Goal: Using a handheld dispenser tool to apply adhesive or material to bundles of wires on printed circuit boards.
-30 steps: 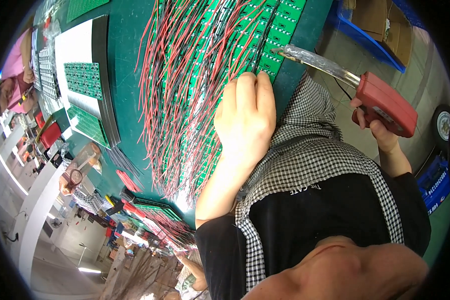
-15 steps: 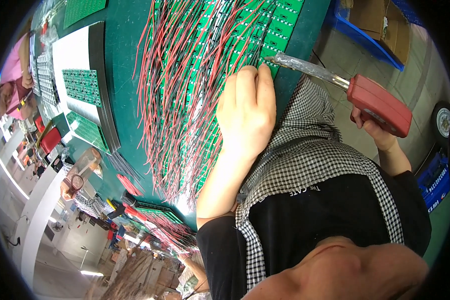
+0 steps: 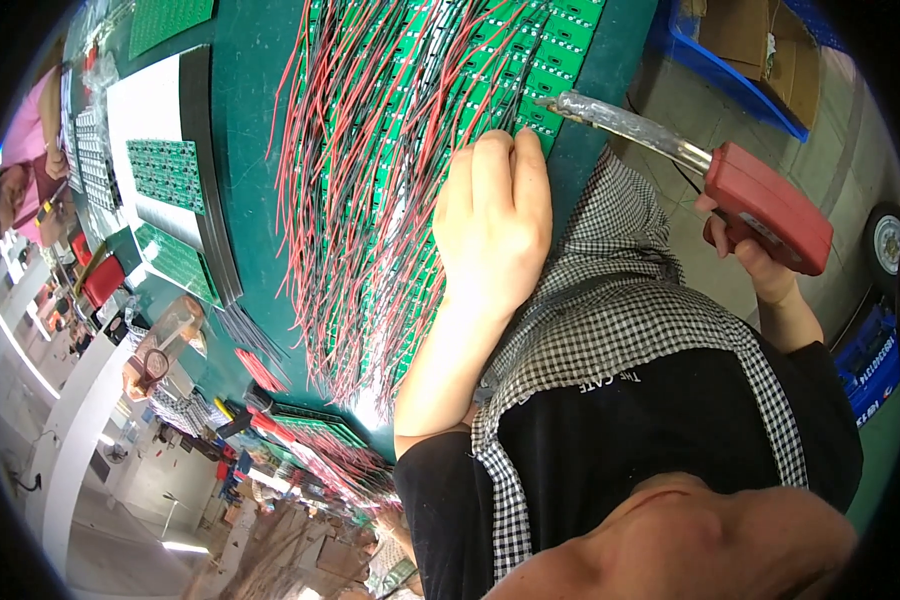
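Green bench [image 3: 253,150], right fingers [image 3: 757,264] round soldering gun [image 3: 770,210]

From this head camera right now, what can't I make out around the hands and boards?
All in the head view:
- Left hand: its palm and whatever lies under it, hidden by its back.
- Right hand: part of its grip, hidden by the red soldering gun.
- Gun tip: too small to tell whether it touches anything.
- Green circuit boards: largely covered by red and black wires; far end cut off by the top edge.
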Tool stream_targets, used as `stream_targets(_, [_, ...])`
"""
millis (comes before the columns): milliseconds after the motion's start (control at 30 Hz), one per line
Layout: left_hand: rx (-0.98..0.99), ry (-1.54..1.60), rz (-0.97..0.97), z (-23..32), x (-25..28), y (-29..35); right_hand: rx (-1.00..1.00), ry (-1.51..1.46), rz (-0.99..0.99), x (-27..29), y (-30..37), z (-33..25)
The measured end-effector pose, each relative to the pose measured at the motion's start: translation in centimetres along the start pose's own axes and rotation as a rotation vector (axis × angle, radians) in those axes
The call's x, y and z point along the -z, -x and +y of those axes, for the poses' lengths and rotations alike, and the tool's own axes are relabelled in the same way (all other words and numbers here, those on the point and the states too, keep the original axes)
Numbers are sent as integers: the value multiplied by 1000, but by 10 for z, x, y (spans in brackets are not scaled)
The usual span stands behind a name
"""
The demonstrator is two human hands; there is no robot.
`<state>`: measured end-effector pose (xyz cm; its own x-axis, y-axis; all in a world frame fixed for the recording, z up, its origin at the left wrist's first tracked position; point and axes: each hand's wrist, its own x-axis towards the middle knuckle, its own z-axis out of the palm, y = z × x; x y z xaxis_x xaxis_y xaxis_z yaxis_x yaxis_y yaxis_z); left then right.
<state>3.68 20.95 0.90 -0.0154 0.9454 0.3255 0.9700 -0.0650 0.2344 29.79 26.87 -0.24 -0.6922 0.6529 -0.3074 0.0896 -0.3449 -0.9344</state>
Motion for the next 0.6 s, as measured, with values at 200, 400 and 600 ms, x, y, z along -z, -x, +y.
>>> stream_targets(200, [0,-82,-19,1,2,0,102,-91,16,-5,-6,-7])
stream_targets(400, [-81,-142,123,8,5,-15,103,-132,113,-4,-7,-15])
stream_targets(600, [-59,-139,40,-3,-2,-19,36,-106,-4,0,-11,-10])
